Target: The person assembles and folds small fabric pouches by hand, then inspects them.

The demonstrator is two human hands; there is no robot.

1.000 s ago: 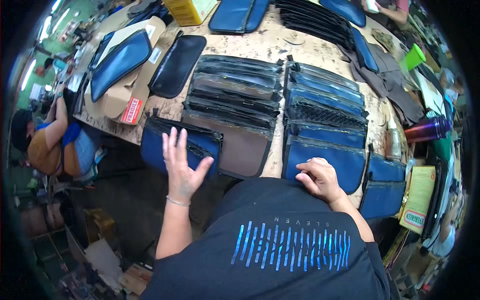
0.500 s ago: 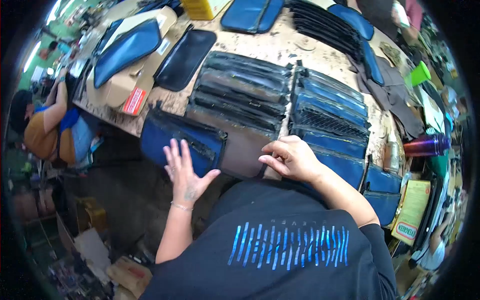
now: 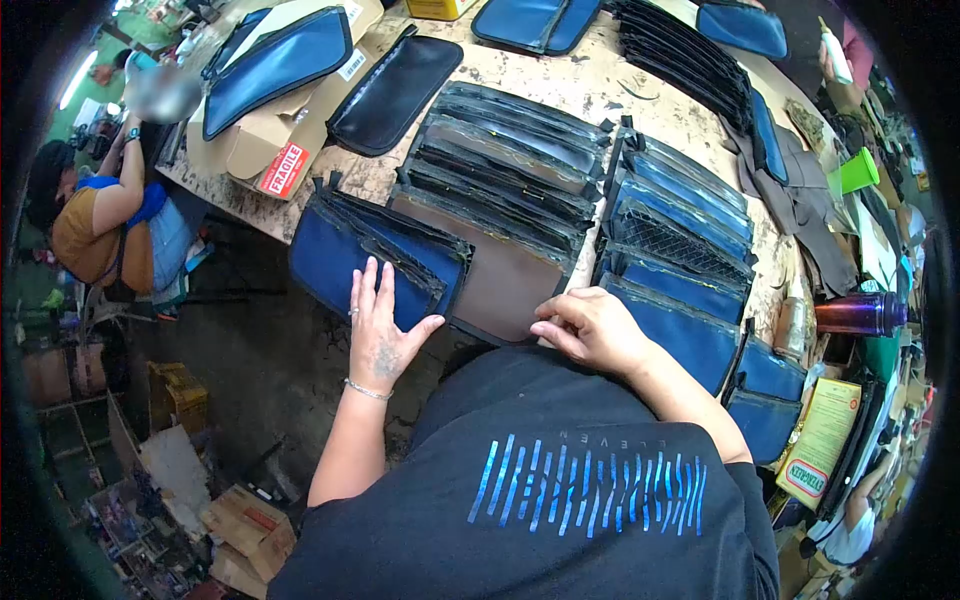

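Note:
My left hand is open, with its fingers stretched out and its thumb apart. Its fingertips lie at the lower edge of a dark blue zippered pouch, which juts over the table edge. My right hand is curled, thumb and forefinger drawn together at the near edge of a brown panel. Whatever is between those fingers, if anything, is hidden. Beyond the brown panel lies an overlapping row of black-edged pouch pieces. To the right runs a similar row of blue pieces.
A cardboard box with a blue pouch on top stands at the left. Near it lies a black pouch. At the right are a purple bottle, a green cup and a yellow box. Another person is at the far left.
My left hand has come down against the blue pouch, its fingers less spread. My right hand stays curled near the brown panel. The whole view has shifted slightly.

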